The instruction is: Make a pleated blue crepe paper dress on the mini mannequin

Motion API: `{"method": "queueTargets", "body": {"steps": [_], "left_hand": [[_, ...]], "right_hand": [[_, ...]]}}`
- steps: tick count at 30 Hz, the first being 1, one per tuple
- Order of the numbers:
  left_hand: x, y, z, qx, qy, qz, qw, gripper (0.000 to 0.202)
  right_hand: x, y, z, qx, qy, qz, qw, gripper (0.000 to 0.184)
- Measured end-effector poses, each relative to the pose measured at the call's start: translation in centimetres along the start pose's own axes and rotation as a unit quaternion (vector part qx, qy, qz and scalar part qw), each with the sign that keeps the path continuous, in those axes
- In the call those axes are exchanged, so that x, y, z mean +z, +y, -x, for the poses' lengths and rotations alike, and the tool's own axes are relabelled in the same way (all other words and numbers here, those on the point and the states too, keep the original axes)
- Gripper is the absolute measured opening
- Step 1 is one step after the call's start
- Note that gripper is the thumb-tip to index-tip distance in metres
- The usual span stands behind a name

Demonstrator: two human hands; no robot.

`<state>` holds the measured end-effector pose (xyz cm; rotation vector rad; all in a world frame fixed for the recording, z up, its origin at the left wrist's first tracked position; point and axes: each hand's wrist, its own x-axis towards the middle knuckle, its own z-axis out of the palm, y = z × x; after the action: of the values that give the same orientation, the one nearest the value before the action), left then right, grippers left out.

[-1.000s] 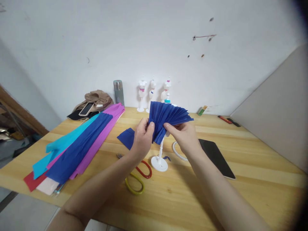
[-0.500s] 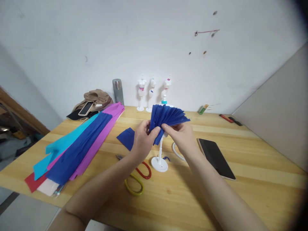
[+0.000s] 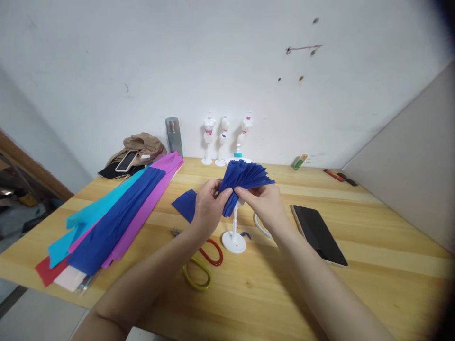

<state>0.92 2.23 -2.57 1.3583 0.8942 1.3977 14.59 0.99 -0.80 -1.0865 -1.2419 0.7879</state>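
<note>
Both my hands pinch a fan of pleated dark blue crepe paper (image 3: 245, 174), spread wide at the top and gathered below. My left hand (image 3: 210, 201) grips its left side, thumb in front. My right hand (image 3: 262, 199) pinches the gathered part, its thumb close to the left thumb. Behind the paper stands a small white mannequin stand (image 3: 233, 242); its upper part is hidden by the paper and hands. A flat piece of blue paper (image 3: 185, 204) lies left of my left hand. Scissors (image 3: 197, 274) with one red and one yellow handle rest below it.
Strips of coloured paper (image 3: 117, 213) spread over the table's left side. A cap (image 3: 142, 147), a phone (image 3: 127, 161) and a flask (image 3: 174, 136) stand behind. Three white mannequins (image 3: 208, 135) line the wall. A tablet (image 3: 318, 232) and a white ring of tape (image 3: 261, 225) lie right.
The pleated paper has come down slightly and to the left with both hands, and its fan tilts a little more. Both hands keep their pinch.
</note>
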Motion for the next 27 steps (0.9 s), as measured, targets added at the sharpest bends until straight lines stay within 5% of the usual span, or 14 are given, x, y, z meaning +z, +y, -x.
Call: {"method": "queueTargets", "body": {"steps": [27], "left_hand": [[0.68, 0.68, 0.51, -0.12, -0.001, 0.161, 0.98, 0.023]], "right_hand": [[-0.07, 0.27, 0.13, 0.004, 0.012, 0.048, 0.999, 0.02]]}}
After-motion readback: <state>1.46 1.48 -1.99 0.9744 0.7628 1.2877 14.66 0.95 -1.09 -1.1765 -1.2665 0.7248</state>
